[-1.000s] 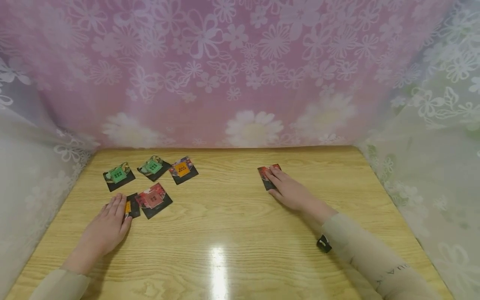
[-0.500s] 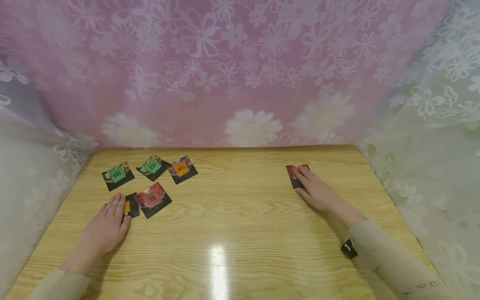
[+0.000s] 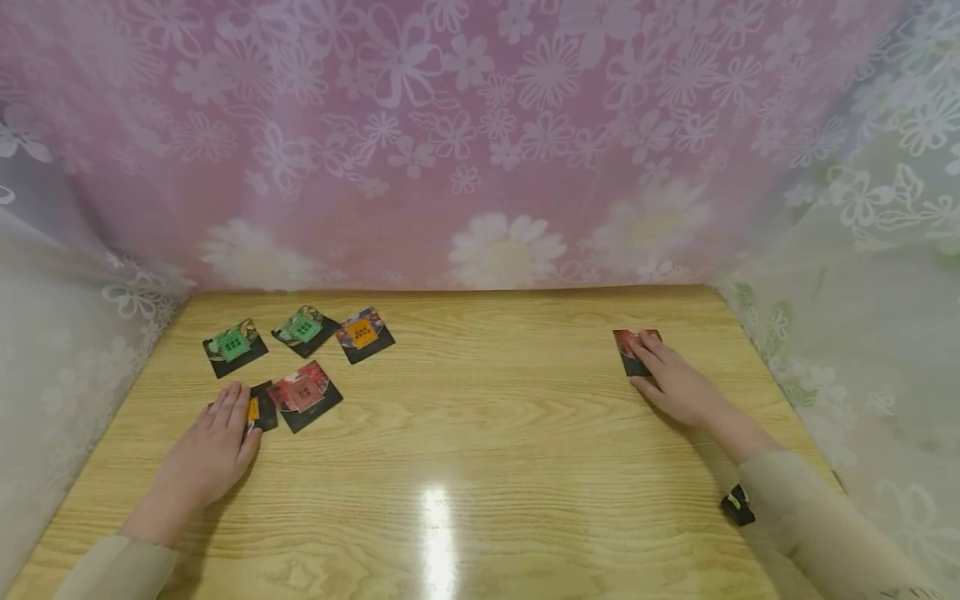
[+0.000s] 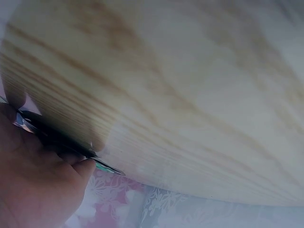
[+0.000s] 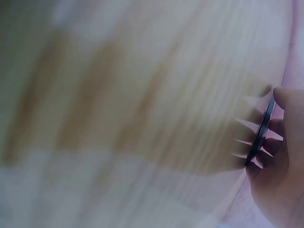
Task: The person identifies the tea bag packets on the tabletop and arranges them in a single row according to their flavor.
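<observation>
My right hand (image 3: 678, 387) lies with extended fingers on a small square packet (image 3: 625, 343), red and black, at the right of the table. From the right wrist view, that packet shows as a thin dark edge beneath the fingertips. On the left, my left hand (image 3: 202, 454) rests flat over a black packet with an orange label (image 3: 264, 408), covering much of it. Right beside that one lies a packet with a red label (image 3: 306, 396). In the left wrist view, the left hand's fingers (image 4: 66, 166) are at a dark packet's edge.
Farther back on the left lie two green-labelled packets, an outer one (image 3: 234, 343) and an inner one (image 3: 305, 331). A purple packet with an orange label (image 3: 363, 335) adjoins the inner one. Floral curtains (image 3: 495, 150) close off the wooden table (image 3: 465, 417) at the back and sides.
My right hand has slid to the right across the table, and the red and black packet has moved along under its fingers. The left hand has stayed in place.
</observation>
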`<state>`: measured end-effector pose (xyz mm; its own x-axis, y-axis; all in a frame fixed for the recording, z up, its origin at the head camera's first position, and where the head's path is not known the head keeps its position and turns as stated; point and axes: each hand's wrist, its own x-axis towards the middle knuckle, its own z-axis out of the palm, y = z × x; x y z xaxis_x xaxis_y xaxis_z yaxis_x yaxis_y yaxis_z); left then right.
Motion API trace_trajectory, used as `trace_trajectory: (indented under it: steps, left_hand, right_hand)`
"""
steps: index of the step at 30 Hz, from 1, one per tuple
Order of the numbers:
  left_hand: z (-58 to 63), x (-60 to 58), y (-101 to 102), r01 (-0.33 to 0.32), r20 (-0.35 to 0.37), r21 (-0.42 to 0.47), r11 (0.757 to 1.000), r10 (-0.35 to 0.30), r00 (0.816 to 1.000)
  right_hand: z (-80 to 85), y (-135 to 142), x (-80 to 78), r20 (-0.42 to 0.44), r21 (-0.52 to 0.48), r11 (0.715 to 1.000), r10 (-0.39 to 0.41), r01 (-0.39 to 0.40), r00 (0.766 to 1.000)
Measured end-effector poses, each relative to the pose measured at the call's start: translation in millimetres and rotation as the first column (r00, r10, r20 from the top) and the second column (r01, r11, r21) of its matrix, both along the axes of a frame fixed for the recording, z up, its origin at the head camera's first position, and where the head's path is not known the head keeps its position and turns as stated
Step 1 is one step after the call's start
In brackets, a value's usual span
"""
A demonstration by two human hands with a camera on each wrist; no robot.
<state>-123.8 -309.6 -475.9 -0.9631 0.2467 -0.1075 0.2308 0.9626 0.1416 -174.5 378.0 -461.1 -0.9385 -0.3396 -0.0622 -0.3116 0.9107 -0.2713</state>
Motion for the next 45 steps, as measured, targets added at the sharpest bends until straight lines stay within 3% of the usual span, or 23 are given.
trace_trajectory:
  steps: [16,29,35,45]
  left_hand:
    - [0.4,1.6,-1.7,-0.011,-0.001,0.005,1.000,0.011,1.000]
    - [-4.0,2.0,-4.7,-0.008,0.002,-0.002,1.000,0.008,1.000]
    - [-4.3,1.3,-4.8,-0.006,-0.009,-0.009,1.000,0.006,1.000]
    - [-0.9,-0.1,-0.7,-0.011,0.011,-0.007,1.000,0.011,1.000]
  right_hand:
    - [-1.3,32.7,-0.8,0.032,-0.031,0.998,-0.053,0.054,0.998]
    - [2.5,32.5,-0.6,0.001,0.008,0.999,-0.038,0.038,0.999]
    - [8.7,10.6,-3.5,-0.042,0.033,0.999,0.021,-0.020,0.999]
    - [17.7,-63.1,-17.1,-0.050,0.017,0.988,0.155,-0.154,0.987]
